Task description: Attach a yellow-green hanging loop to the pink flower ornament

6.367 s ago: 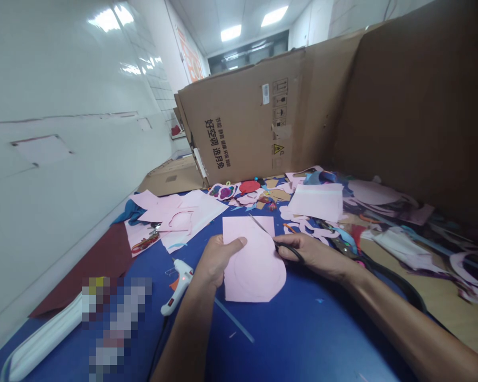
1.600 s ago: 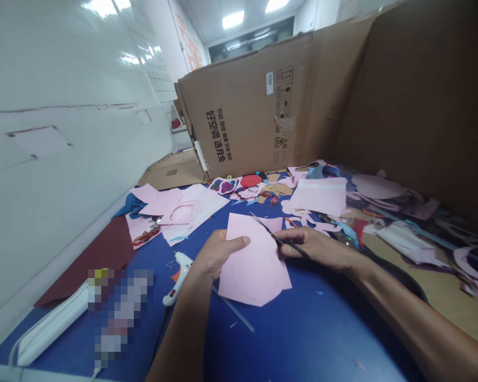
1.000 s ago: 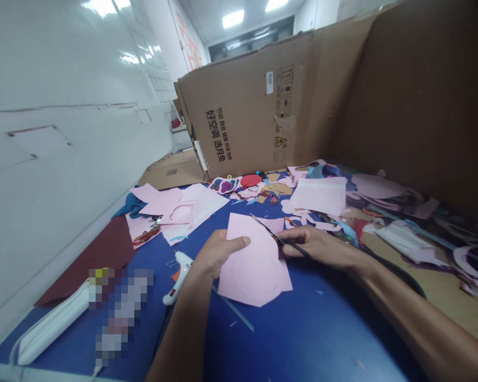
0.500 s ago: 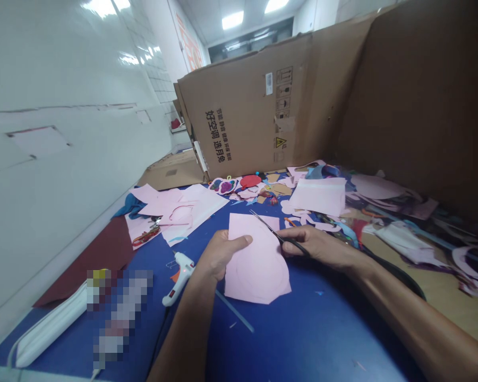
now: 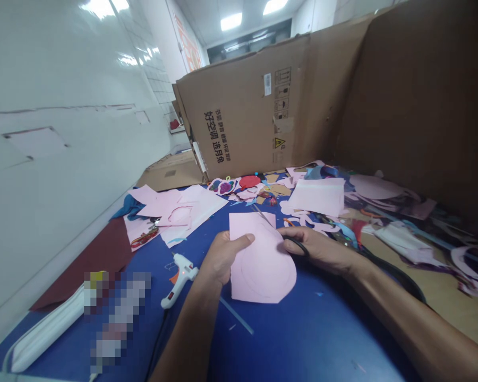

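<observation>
A pale pink paper sheet [image 5: 263, 270], marked with a faint curved pencil-grey line, stood out against a deep blue work surface [image 5: 302, 339] flecked with small paper scraps. Dark scissors [image 5: 265, 216] showed black against the pink. A white glue gun [image 5: 179, 284] glowed with a tiny red light beside an orange scrap [image 5: 172, 277]. A maroon sheet [image 5: 95, 270] lay to the left, near a blue cloth [image 5: 127, 213]. A red paper disc [image 5: 249, 182] sat among purple and pink cutouts. Behind rose a brown cardboard box [image 5: 239, 116] printed with black characters and a yellow-and-black warning triangle [image 5: 279, 142], beside a glossy white wall [image 5: 63, 63].
</observation>
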A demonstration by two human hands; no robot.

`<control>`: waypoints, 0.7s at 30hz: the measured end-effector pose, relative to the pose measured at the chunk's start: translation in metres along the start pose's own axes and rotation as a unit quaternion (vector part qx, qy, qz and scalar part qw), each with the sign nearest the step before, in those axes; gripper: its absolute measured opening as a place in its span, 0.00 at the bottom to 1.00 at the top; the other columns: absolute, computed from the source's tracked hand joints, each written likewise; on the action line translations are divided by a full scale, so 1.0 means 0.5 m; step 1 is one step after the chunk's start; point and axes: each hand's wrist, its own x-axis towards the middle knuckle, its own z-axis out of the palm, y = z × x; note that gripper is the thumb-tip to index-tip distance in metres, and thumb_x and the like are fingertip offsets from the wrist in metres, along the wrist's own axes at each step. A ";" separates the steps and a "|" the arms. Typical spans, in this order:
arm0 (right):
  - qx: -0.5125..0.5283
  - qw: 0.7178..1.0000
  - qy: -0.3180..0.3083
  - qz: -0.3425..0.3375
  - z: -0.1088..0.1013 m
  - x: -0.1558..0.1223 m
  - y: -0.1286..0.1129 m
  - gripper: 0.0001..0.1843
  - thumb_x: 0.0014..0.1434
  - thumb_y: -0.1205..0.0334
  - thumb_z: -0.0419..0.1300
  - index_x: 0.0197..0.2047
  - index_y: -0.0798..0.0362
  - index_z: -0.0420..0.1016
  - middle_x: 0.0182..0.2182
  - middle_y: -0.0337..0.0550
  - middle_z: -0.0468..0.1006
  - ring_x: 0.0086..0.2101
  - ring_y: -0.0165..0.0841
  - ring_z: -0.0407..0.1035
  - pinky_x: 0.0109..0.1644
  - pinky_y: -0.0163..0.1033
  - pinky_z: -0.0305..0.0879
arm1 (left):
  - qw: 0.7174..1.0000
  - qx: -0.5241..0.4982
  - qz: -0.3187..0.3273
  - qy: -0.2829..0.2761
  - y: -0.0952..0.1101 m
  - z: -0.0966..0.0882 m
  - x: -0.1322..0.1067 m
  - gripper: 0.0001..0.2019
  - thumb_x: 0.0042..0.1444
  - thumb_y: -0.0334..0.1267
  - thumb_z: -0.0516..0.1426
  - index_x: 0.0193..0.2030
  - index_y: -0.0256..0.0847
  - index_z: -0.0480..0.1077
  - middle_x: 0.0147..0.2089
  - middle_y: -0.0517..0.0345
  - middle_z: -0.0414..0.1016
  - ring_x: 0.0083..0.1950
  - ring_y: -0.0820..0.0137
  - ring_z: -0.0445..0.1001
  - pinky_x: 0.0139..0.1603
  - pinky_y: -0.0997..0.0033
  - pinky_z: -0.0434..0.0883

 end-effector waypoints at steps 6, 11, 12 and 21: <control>0.003 1.000 0.004 0.005 -0.003 0.001 0.001 0.29 0.60 0.39 0.73 0.56 0.51 0.86 0.48 0.47 0.86 0.46 0.42 0.76 0.51 0.44 0.72 | 1.000 -0.008 -0.001 0.002 0.002 0.004 0.000 0.22 0.45 0.37 0.75 0.47 0.30 0.83 0.40 0.38 0.88 0.38 0.52 0.87 0.43 0.57 0.81; -0.005 1.000 -0.002 0.009 -0.011 0.002 0.006 0.28 0.61 0.43 0.73 0.58 0.49 0.86 0.48 0.46 0.87 0.47 0.42 0.76 0.53 0.45 0.71 | 1.000 -0.005 -0.010 0.004 0.006 0.005 -0.001 0.21 0.45 0.37 0.75 0.46 0.31 0.83 0.40 0.39 0.88 0.38 0.52 0.87 0.43 0.57 0.81; -0.007 1.000 -0.003 0.009 -0.012 0.002 0.007 0.29 0.61 0.43 0.73 0.59 0.49 0.86 0.48 0.46 0.87 0.47 0.43 0.77 0.54 0.46 0.72 | 1.000 -0.007 -0.011 0.001 0.006 0.005 -0.002 0.21 0.45 0.36 0.75 0.47 0.31 0.83 0.41 0.39 0.88 0.39 0.52 0.87 0.43 0.57 0.82; -0.021 1.000 0.004 0.015 -0.010 0.001 0.002 0.31 0.59 0.37 0.73 0.57 0.49 0.87 0.46 0.46 0.87 0.45 0.44 0.77 0.54 0.48 0.72 | 1.000 -0.022 -0.014 0.000 0.002 0.008 -0.001 0.23 0.44 0.36 0.75 0.49 0.30 0.83 0.43 0.37 0.88 0.40 0.51 0.87 0.45 0.56 0.82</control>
